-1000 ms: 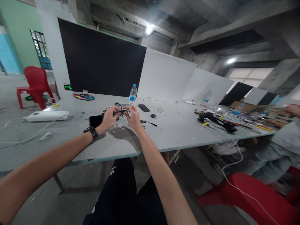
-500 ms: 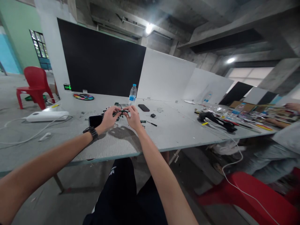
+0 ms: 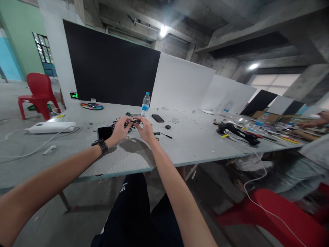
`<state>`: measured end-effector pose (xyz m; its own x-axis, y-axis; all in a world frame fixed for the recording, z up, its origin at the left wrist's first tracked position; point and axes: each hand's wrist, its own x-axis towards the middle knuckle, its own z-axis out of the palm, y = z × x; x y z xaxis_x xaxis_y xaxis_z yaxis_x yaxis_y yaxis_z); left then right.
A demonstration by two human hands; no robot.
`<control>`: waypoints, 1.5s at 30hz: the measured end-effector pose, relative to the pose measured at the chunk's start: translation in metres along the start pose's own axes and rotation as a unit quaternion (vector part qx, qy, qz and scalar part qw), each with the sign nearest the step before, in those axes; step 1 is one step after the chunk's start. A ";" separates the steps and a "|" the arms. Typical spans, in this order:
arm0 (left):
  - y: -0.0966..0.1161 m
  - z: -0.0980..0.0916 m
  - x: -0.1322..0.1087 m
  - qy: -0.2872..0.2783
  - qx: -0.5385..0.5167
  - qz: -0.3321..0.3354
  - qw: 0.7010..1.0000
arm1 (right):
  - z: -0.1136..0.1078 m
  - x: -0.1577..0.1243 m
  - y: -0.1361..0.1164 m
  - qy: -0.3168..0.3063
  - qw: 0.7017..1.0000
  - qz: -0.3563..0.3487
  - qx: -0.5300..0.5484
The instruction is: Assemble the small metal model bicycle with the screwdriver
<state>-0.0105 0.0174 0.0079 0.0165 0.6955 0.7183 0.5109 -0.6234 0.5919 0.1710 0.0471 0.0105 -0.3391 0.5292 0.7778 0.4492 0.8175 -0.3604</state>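
Both hands, left hand and right hand, pinch a small black-and-green wired gadget between them, its length running hand to hand, above the grey tabletop toward its far edge.

Both arms reach straight out in front, bare to the elbow. The left hand has its fingers curled in and pinching, with the back of the hand facing up. A dark watch sits on the left wrist. The right hand is very close beside it, fingers bent and pinching too, fingertips almost meeting the left ones.
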 end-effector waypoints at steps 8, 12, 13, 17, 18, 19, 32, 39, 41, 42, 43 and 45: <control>0.001 0.000 -0.001 -0.005 0.009 -0.004 1.000 | -0.003 0.001 -0.002 -0.003 1.000 0.006 0.007; 0.002 0.001 -0.001 -0.007 0.005 -0.007 1.000 | -0.001 0.002 -0.003 -0.003 1.000 0.004 0.009; 0.002 0.001 -0.001 -0.007 0.004 -0.009 1.000 | -0.001 0.002 -0.003 -0.004 1.000 0.003 0.009; 0.003 0.001 0.000 -0.011 -0.004 -0.013 1.000 | -0.001 0.000 -0.002 0.000 1.000 -0.004 0.012; 0.003 0.001 0.001 -0.013 -0.008 -0.013 1.000 | -0.001 0.000 -0.001 0.003 1.000 -0.004 0.011; 0.003 0.001 0.001 -0.013 -0.011 -0.012 1.000 | -0.001 0.000 0.000 0.006 1.000 -0.003 0.008; -0.002 -0.002 0.002 -0.009 -0.005 -0.008 1.000 | 0.002 0.003 0.002 0.029 0.996 0.046 0.075; -0.017 -0.005 0.005 -0.047 0.028 0.074 0.996 | -0.010 0.008 0.017 -0.034 0.990 0.051 0.129; -0.020 -0.007 0.005 -0.071 0.040 0.108 0.991 | -0.013 0.008 0.019 -0.049 0.987 0.058 0.142; -0.021 -0.008 0.005 -0.080 0.045 0.120 0.989 | -0.013 0.008 0.020 -0.053 0.986 0.061 0.147; -0.022 -0.009 0.005 -0.086 0.050 0.130 0.987 | -0.013 0.008 0.020 -0.055 0.985 0.064 0.152; -0.023 -0.009 0.004 -0.090 0.058 0.145 0.984 | -0.013 0.008 0.021 -0.060 0.983 0.067 0.159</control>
<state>-0.0303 0.0315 0.0004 0.3229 0.5525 0.7684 0.5566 -0.7675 0.3180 0.1886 0.0649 0.0158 -0.3983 0.6446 0.6526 0.2225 0.7581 -0.6130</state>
